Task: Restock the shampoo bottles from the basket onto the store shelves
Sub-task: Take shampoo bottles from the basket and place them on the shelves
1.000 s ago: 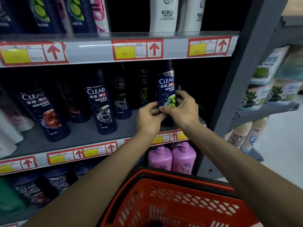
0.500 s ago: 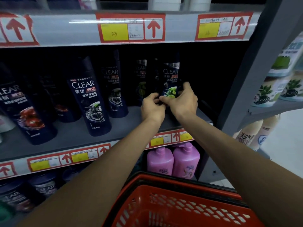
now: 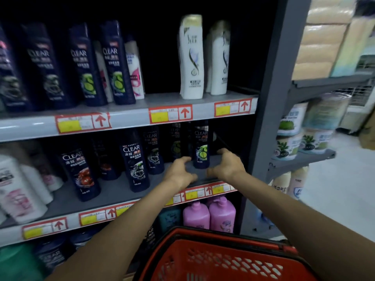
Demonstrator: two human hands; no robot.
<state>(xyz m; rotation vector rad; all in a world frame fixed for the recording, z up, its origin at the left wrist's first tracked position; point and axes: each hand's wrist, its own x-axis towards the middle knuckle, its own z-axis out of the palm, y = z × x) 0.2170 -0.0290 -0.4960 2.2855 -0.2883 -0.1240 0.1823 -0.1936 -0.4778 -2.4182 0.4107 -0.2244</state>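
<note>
Shampoo bottle (image 3: 200, 151) upright on middle shelf (image 3: 113, 189), left hand (image 3: 179, 174) and right hand (image 3: 228, 167) relaxed either side, both empty

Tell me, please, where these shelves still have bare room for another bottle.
Upper shelf: a wide bare gap between the pink-label bottle and the white bottles. Middle shelf: a bare front strip before the dark bottles. Left of both shelves is crowded.

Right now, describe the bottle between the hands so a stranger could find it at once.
Find the middle shelf, then its right end beside the grey post. A dark blue bottle stands upright between the left hand and the right hand. It is the rightmost bottle, and its label shows green lime slices.
</note>
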